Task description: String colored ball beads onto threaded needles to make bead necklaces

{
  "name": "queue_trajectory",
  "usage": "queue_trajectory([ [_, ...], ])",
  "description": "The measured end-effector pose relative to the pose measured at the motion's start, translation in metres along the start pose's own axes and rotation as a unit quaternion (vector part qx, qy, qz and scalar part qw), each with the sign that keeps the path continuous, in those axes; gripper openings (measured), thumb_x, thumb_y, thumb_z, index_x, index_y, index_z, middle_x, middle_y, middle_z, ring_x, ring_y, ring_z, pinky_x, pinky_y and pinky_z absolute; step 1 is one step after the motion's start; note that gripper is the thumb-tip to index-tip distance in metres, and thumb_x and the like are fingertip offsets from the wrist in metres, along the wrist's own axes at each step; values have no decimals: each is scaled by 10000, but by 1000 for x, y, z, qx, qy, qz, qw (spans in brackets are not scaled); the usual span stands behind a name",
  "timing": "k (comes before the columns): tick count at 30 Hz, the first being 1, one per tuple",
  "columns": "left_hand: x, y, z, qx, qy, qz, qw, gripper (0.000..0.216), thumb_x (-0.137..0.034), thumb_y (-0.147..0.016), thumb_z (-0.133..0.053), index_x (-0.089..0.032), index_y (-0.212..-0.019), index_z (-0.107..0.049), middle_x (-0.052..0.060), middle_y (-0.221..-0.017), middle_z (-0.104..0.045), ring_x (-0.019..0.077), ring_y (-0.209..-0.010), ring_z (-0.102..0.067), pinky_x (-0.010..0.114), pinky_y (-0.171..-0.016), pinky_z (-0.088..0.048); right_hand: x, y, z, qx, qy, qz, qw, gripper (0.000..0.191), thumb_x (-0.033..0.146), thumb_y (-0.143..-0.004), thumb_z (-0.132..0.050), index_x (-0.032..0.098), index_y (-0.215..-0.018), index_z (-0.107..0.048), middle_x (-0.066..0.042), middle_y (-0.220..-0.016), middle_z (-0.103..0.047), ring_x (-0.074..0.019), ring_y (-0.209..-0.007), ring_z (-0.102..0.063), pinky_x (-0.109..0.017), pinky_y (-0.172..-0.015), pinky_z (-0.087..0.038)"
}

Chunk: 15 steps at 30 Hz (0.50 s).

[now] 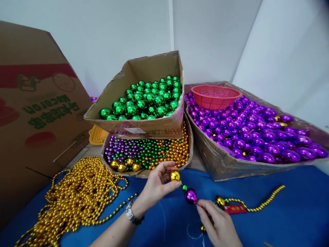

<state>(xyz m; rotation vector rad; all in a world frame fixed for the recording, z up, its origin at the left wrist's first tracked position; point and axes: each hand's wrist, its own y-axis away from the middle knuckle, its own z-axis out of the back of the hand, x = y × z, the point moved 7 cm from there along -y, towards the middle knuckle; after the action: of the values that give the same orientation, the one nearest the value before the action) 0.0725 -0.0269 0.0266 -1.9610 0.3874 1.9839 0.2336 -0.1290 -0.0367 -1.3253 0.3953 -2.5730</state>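
Observation:
My left hand (160, 183), with a watch at its wrist, pinches a large shiny gold bead (175, 175) between thumb and fingers. A small green bead (184, 187) and a large purple bead (191, 196) follow it in a row, seemingly on one string. Closed at the purple bead's lower right side is my right hand (217, 219); what exactly its fingertips grip there is hidden, perhaps the string. Thin clear thread (194, 236) lies loose below, beside a partly hidden small gold bead (203, 228).
Green balls fill an upper carton (136, 128), stacked over a box of small mixed beads (151, 156). Purple balls (246, 127) fill the right carton, with a red basket (216, 97) on top. Gold bead strands (82, 195) lie left; a red tag (235, 209) lies right on blue cloth (290, 219).

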Motion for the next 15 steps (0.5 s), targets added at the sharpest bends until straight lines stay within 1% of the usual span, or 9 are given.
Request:
queue_trajectory([
  [2,0,3,1,-18,-14,-10,1000,519,-237,-691,-743,-174,-1142,-494,101,-1072,-607,206,-945,-600,343,-826,-501,0,1,0,1,-6,0,1000,176,239,-950,-403,236,-1014,-567,-33,-858,-644,-155,-767,-637,-232,-678,-493],
  [5,-5,7,2,-49,-75,-34,995,518,-233,-682,-752,-180,-1135,-507,96,-1074,-613,215,-958,-603,344,-849,-491,-1,1,0,-12,1,15,1000,177,242,-949,-405,224,-1001,-573,-44,-852,-644,-161,-770,-641,-236,-688,-498],
  [6,-6,8,2,-49,-77,-35,995,525,-231,-680,-753,-182,-1139,-504,96,-1079,-613,218,-965,-603,344,-851,-491,-1,2,0,-16,5,19,1000,178,243,-948,-406,221,-1001,-575,-47,-851,-647,-164,-768,-643,-237,-688,-501],
  [10,-6,10,-1,-25,-26,-20,999,523,-215,-676,-758,-185,-1126,-493,92,-1065,-612,211,-948,-603,326,-812,-507,0,1,2,-22,26,44,998,184,235,-943,-418,221,-1026,-582,-50,-868,-666,-169,-771,-653,-244,-702,-516],
  [13,-4,11,0,-24,-23,-22,999,507,-192,-668,-764,-183,-1106,-510,88,-1063,-607,199,-943,-597,311,-812,-499,4,0,6,-24,48,69,996,192,228,-943,-416,212,-1030,-587,-53,-835,-671,-172,-748,-660,-245,-692,-527],
  [15,-1,11,0,-14,-1,-20,1000,511,-188,-666,-765,-186,-1109,-510,88,-1067,-605,198,-950,-592,312,-815,-498,7,0,7,-28,57,80,995,194,236,-944,-413,200,-1009,-592,-61,-819,-675,-176,-730,-661,-246,-677,-532],
])
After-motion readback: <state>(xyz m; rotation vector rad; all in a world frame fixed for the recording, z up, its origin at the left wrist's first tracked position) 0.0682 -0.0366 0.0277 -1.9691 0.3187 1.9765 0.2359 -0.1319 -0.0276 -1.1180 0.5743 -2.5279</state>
